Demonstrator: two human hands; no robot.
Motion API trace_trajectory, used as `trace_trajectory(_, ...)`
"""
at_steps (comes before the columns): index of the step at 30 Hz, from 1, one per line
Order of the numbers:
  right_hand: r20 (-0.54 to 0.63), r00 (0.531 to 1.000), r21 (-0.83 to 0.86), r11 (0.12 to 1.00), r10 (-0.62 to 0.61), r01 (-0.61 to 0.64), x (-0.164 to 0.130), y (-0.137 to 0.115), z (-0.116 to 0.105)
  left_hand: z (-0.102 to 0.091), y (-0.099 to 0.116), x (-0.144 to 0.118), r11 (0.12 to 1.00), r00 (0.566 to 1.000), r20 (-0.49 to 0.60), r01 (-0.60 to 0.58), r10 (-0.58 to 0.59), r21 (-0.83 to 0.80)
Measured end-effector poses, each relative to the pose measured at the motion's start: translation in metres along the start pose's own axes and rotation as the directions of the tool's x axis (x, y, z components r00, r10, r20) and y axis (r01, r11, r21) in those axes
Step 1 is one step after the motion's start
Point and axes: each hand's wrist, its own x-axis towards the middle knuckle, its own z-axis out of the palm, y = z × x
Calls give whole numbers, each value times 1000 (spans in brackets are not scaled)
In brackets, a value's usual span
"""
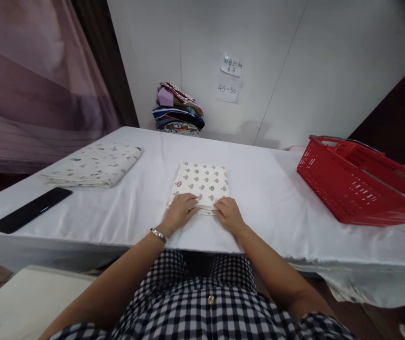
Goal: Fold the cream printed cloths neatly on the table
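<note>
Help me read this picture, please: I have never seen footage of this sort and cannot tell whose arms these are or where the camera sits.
There is no machine here. The camera is worn on a person's head and looks forward and down, so the two bare arms rising from the bottom edge are the wearer's own, above a black-and-white checked shirt. The left hand, with a silver wristband, and the right hand both rest on the near edge of a small folded cream cloth printed with little mushrooms; fingers curl at its edge. It lies on a table covered with a white sheet. To the left lie a larger folded white patterned cloth and a flat black phone-like slab. To the right stands a red plastic shopping basket. At the far wall sits a pile of folded colourful clothes, beside paper notes.
</note>
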Motion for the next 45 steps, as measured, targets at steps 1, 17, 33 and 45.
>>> trace_trajectory(1,5,1000,-1,1000,1,-1,0,0,0,-2,-1,-1,1000,1000,-8,8,-8,3)
trace_trajectory(17,86,996,-95,995,25,-17,8,-8,3,-6,2,0,999,999,13,39,-39,20)
trace_trajectory(33,116,993,-116,992,-32,46,9,-21,-2,-8,-1,-10,1000,999,31,15,-16,26)
trace_trajectory(45,132,991,-181,983,-3,27,10,-29,6,-15,-8,-16,993,999,40,-6,1,115)
